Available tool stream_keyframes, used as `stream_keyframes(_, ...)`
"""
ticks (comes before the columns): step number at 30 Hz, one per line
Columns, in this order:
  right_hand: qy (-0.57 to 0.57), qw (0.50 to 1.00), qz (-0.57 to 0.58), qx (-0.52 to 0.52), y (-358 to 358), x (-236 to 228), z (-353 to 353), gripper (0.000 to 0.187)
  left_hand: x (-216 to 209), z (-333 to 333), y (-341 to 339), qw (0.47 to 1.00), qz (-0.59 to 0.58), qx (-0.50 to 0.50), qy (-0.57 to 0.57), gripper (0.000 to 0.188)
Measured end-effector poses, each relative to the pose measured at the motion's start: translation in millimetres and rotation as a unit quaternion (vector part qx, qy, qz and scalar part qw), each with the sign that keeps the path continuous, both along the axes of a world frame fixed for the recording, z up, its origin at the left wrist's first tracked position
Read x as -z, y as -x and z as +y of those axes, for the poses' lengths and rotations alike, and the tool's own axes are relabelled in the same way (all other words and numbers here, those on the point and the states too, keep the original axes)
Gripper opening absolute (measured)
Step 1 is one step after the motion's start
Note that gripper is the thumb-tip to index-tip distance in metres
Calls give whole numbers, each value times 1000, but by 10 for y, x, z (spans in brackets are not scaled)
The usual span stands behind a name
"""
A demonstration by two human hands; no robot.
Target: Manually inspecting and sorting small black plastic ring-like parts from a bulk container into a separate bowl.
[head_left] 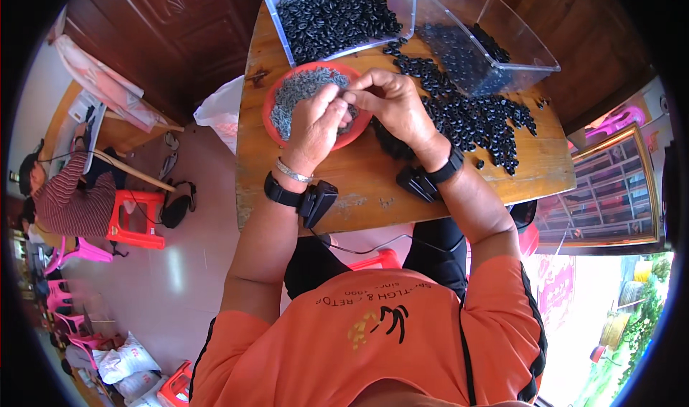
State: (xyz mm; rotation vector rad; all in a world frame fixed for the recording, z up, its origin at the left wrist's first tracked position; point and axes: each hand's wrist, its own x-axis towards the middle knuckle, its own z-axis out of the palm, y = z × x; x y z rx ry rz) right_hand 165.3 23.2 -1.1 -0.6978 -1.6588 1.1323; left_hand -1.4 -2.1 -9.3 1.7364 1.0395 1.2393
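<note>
Both hands meet over a round red bowl [273, 123] filled with small grey metal pieces [298, 89], too fine to name. My left hand [321, 121] has its fingers curled closed, the thumb pressed against them. My right hand [393, 104] pinches thumb and forefinger together, touching the left fingertips. Whatever sits between the fingers is too small to make out. Beside my right hand, many small black ring-shaped pieces [470, 122] lie loose on the wooden table [359, 200].
A clear bin [339, 19] full of black pieces lies tilted beyond the bowl. Another clear bin [532, 67] at the far right holds fewer. A white bag [221, 113] hangs left of the table. Someone in a striped top sits near a red stool [136, 219] at left.
</note>
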Motion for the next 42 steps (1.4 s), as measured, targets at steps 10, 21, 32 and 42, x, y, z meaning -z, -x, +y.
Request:
stream_keyframes(10, -67, 987, -117, 83, 117, 16, 32, 11, 48, 96, 105, 996, 36, -67, -47, 22)
stream_keyframes(21, -213, 918, -319, 99, 112, -153, 111, 15, 39, 192, 250, 998, -37, -41, 21, 19)
stream_keyframes(32, -252, 846, -464, 68, 255, 110, 185, 11, 53, 214, 272, 989, -107, -95, 34, 17)
stream_keyframes(42, -145, 934, -313, 94, 145, 89, 235, 16, -14, 157, 282, 991, -104, -82, 27, 16)
